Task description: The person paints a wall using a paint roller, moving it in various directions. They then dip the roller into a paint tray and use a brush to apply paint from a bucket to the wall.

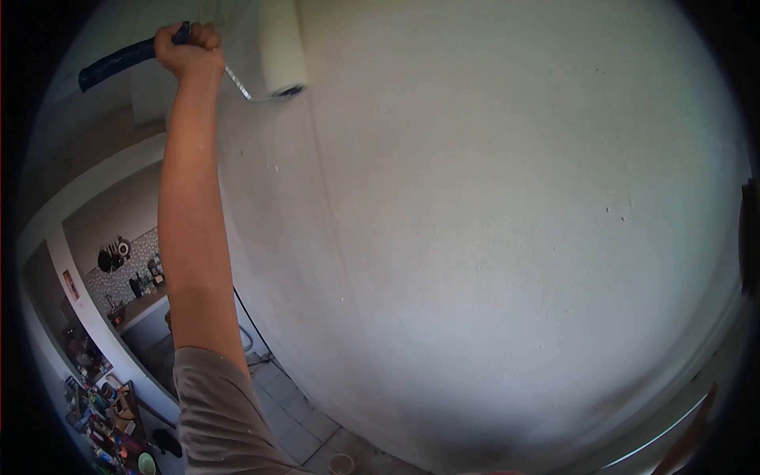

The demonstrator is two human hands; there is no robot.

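Observation:
My left hand (pixel 190 49) is raised high at the upper left, its fingers wrapped around the dark blue handle (pixel 119 65) of a paint roller. From my fist a thin metal rod bends to the right, up to the pale roller sleeve (pixel 281 47), which stands nearly upright against the light wall (pixel 475 198). The top of the sleeve is cut off by the frame edge. My bare forearm and a grey-brown shirt sleeve (pixel 226 412) run down to the bottom edge. My right hand is out of sight.
A kitchen counter (pixel 146 305) with bottles and hanging utensils shows through an opening on the left. Below it, a cluttered table (pixel 119 427) holds many small items. A small round container (pixel 341 464) stands on the tiled floor (pixel 289 412). Brown wooden pieces edge the right side.

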